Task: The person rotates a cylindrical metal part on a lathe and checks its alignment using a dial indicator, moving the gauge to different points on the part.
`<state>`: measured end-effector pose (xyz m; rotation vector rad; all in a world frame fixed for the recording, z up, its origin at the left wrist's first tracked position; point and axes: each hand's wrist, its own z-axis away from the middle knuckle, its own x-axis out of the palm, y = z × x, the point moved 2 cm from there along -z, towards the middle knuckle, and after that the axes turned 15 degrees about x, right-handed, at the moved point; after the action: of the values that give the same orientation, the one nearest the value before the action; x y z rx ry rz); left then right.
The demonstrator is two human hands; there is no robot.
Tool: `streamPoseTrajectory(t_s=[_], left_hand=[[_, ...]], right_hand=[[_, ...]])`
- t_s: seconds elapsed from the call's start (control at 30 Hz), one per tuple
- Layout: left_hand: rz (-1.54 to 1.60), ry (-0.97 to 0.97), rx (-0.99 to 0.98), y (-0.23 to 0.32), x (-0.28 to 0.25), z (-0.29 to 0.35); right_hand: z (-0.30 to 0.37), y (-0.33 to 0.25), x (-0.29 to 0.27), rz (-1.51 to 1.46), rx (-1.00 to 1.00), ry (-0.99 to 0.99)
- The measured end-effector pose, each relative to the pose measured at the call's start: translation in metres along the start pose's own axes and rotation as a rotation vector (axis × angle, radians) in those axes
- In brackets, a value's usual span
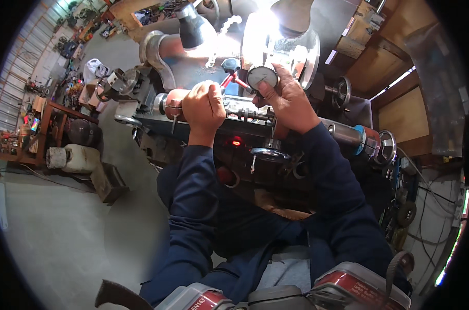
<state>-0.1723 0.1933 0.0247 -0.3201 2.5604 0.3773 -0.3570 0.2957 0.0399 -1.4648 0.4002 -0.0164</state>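
Note:
My right hand (291,101) is closed around a round dial gauge (262,77) with a pale face, thumb and fingers at its rim. A red forked arm (238,80) reaches leftward from beside the gauge. My left hand (203,107) is curled with its thumb up, near the fork's left leg; what it grips, if anything, is hidden. Below the hands a metal shaft with stepped lobes, like a crankshaft (251,114), lies across the machine. A reddish cylindrical holder (176,103) sits just left of my left hand.
A black lamp (194,27) and a segmented coolant hose (229,23) hang over the machine, near a strongly lit, glaring area. Handwheels stand at the front (270,154) and right (387,147). A red light (236,143) glows below. Wooden panels (405,111) border the right.

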Motion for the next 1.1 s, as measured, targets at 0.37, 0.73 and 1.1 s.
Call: streamPoseTrajectory(t_s=[0.37,0.73,1.1], left_hand=[[-0.042,-0.007,-0.002,-0.002,0.000,0.003],[-0.009,0.049,0.022,-0.006,0.001,0.004],[-0.001,0.081,0.048,0.000,-0.005,0.002]], right_hand=[[0.001,-0.005,0.001,-0.115,0.047,-0.021],[0.144,0.013,-0.154,0.588,-0.289,0.697],[0.247,0.165,-0.283,0.369,-0.011,0.795]])
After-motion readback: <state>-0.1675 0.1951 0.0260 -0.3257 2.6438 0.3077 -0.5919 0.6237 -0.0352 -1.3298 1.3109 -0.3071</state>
